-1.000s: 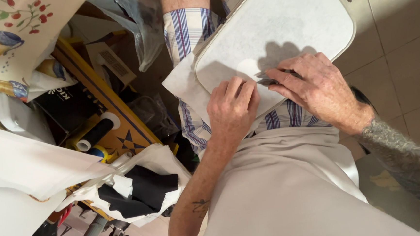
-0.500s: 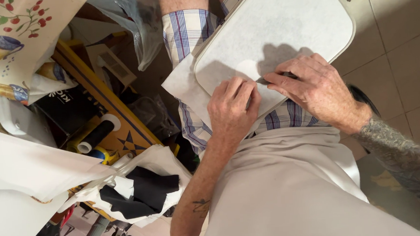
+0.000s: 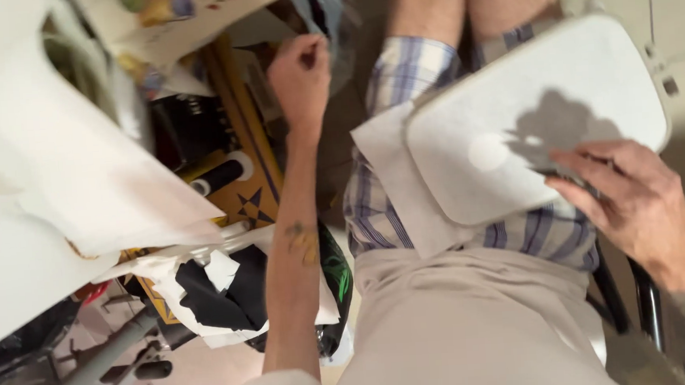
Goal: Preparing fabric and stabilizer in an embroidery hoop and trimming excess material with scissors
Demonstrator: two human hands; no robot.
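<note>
right hand steadies rounded white fabric hoop.

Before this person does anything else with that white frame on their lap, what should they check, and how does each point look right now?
1. Hoop resting on the lap: ok, it lies flat across the plaid shorts.
2. Right hand steadying the hoop: ok, fingers lie on its lower right edge.
3. Tool in the right hand: cannot tell; something dark shows under the fingers, too hidden to name.
4. Left hand on the hoop: not ok, it is off it, raised as a fist over the cluttered yellow shelf.
5. Left hand holding something: cannot tell, the fist is closed.
6. Backing sheet under the hoop: ok, it sticks out on the left.
</note>
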